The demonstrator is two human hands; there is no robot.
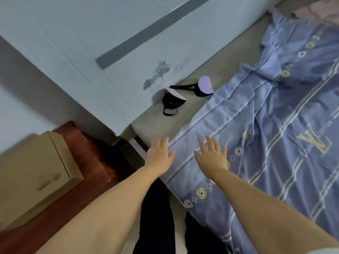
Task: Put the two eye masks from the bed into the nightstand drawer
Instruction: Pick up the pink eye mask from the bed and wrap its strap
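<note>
Two eye masks lie on the bare beige mattress strip beside the headboard. The nearer one [173, 100] is black, folded, with a pale lining and a looped strap. The farther one [204, 86] is lilac with a dark strap stretched to the left. My left hand [159, 154] hovers over the bed's near corner, fingers spread, holding nothing. My right hand [211, 154] is flat above the blue quilt, also empty. Both hands are well short of the masks. The nightstand [36, 173] is a beige cabinet at the left, its drawer front with a handle facing up-right, shut.
A blue quilt [266, 125] with stripes and flower prints covers most of the bed on the right. A pale headboard [110, 52] with a grey stripe runs behind the masks. Reddish wooden floor [95, 162] lies between nightstand and bed. My dark trouser legs show below.
</note>
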